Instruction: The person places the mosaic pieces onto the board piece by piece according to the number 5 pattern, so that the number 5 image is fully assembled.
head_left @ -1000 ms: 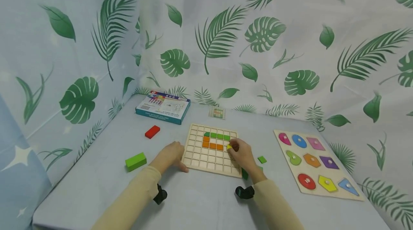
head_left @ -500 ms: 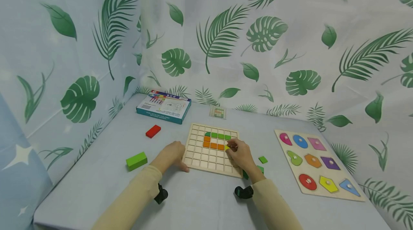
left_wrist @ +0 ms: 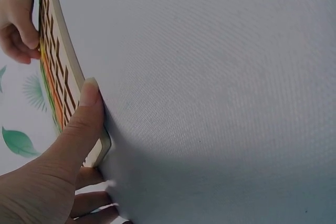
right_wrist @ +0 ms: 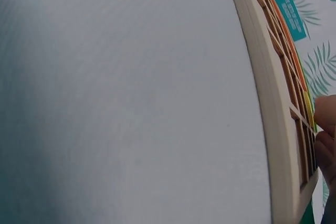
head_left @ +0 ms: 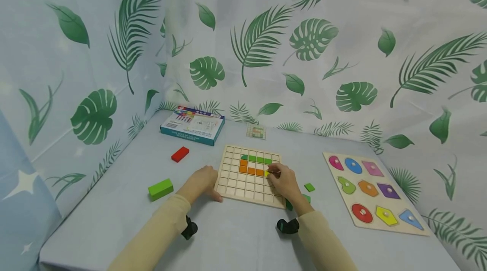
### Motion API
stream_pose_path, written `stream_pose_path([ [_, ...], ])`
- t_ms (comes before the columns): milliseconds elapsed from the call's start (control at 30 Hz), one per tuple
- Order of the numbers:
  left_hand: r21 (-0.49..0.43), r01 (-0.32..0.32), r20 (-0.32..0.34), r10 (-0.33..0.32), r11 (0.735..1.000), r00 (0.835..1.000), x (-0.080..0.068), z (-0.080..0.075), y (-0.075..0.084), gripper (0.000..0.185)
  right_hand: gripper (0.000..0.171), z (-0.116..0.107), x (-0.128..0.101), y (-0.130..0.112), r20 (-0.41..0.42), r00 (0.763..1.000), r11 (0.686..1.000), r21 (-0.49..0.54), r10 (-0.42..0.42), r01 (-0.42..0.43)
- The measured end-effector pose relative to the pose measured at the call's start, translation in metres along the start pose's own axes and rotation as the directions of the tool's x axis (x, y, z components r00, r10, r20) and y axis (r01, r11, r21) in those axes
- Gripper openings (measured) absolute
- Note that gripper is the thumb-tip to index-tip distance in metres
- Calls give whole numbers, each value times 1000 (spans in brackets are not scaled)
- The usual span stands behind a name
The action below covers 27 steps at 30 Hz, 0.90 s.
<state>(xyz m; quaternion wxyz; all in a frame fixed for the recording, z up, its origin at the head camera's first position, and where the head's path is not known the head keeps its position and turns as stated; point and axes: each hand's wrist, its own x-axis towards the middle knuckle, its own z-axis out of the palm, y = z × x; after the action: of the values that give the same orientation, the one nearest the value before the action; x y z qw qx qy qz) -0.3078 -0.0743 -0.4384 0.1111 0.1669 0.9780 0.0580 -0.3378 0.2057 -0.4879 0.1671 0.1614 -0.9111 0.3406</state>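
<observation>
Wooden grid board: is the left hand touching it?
Touching: the left wrist view shows the left hand with its thumb on the wooden grid board.

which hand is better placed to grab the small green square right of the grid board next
Probably the right hand: at the yellow tile, it is much nearer the small green square. The left hand holds the grid board at its opposite side.
</observation>
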Motion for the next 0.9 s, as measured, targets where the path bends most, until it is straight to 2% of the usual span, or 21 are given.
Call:
stream_pose_path([
  [267, -20, 19, 10, -18, 1000, 1000, -1, 0, 2, 64, 18, -8, -3, 9, -29, 999, 1000, 4, 24, -23],
  [500, -31, 44, 25, -43, 999, 999, -1, -2, 2, 68, 17, -28, -5, 18, -58, 998, 1000, 15, 28, -28],
  [633, -50, 54, 30, -53, 997, 998, -2, -3, 3, 67, 14, -38, -9, 22, -16, 997, 998, -7, 70, -70],
  [900, -47, 33, 19, -33, 998, 999, -3, -3, 4, 64, 10, -49, -18, 26, 81, 993, 996, -30, 90, -88],
])
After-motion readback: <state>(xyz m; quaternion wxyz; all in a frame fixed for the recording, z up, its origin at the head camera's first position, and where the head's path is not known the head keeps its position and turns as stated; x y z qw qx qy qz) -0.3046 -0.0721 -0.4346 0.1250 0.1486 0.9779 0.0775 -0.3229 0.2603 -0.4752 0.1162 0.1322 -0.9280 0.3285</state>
